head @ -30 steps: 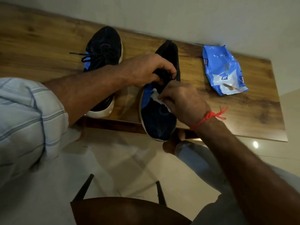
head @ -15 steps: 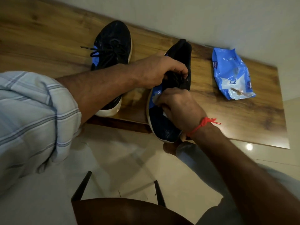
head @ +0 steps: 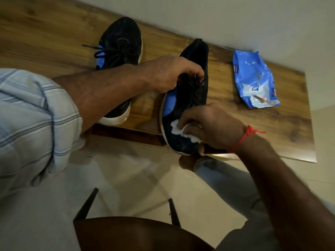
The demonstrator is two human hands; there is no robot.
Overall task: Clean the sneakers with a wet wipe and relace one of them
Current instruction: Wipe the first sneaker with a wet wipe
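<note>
My right hand (head: 208,125) pinches a crumpled white wet wipe (head: 178,130), fingers bunched together over it, pressing it onto the toe mesh of the near sneaker (head: 183,105); half a second ago these fingers sat higher, up by the blue side panel, so the wipe has slid toe-ward; a red thread (head: 244,136) circles that wrist. Beyond my right fingers, my left hand (head: 172,73) grips the sneaker's tongue and lace bundle, fingers curled round the dark laces, same hold as before; the shoe's toe overhangs the table edge (head: 126,129) below my right knuckles. Left of my left fingers, behind the forearm, the second sneaker (head: 120,42) lies on the wood, laces loose and trailing, unchanged; striped sleeve (head: 32,115) rolled at the elbow. Right of both hands, well apart, the blue wipes packet (head: 253,80) lies flat near the wall, flap open. Below my hands, tiled floor and the dark chair back (head: 130,232); my knee just under the sneaker's toe.
</note>
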